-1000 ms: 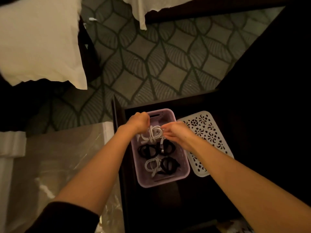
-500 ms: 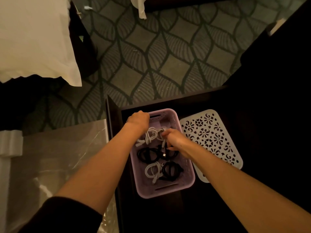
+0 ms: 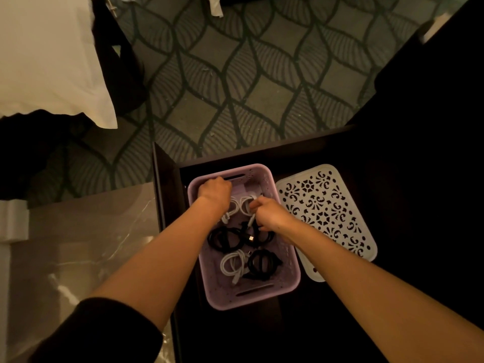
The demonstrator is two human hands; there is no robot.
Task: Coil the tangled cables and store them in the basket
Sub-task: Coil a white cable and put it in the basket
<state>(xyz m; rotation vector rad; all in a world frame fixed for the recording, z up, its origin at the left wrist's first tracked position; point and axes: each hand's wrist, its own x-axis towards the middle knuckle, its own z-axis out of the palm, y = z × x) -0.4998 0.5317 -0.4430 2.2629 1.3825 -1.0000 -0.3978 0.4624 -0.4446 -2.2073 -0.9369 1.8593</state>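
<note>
- Dark wooden surface [image 3: 327,323] beside patterned carpet [image 3: 235,87] bears a lilac basket [image 3: 251,297]; a white perforated lid [image 3: 327,218] lies just to its right.
- Head view: the right hand [image 3: 269,214] pinches a white cable [image 3: 242,203] at the basket's far end.
- The left hand [image 3: 213,191] is curled at the far rim; I cannot tell what it grips.
- Black coils [image 3: 225,239] and a white coil [image 3: 231,265] lie nearer in the basket.

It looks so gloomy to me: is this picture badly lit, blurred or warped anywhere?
Head view: dim, yellowish light; the dark table loses nearly all detail; the pillow is brightest; the wide lens stretches the bottom corners; the white cable in the basket is sharp.
</note>
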